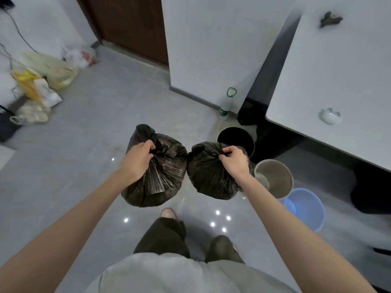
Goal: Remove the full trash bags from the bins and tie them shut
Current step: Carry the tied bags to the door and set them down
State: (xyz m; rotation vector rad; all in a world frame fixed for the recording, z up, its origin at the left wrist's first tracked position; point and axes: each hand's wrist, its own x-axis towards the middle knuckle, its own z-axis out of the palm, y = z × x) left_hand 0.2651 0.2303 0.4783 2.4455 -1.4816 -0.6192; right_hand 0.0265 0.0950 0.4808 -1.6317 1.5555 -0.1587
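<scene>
Off to the left, a heap of pale plastic bags lies on the grey floor, well apart from our work. Nearer the middle, our left hand is curled tight round the gathered neck of the left bag. The bag hangs full and rounded above the floor, and we judge the grip at the neck is there to keep the mouth closed while the weight hangs below. Just beside it, the two flanks meeting or nearly so, hangs the right bag. Our right hand pinches its bunched top with fingers and thumb bent inward. We cannot tell whether either neck is properly knotted. Further right stand the black bin, the grey bin and the blue bin, set close together beside the white table. The grey and blue ones show bare insides, so both bags seem lifted out already.
</scene>
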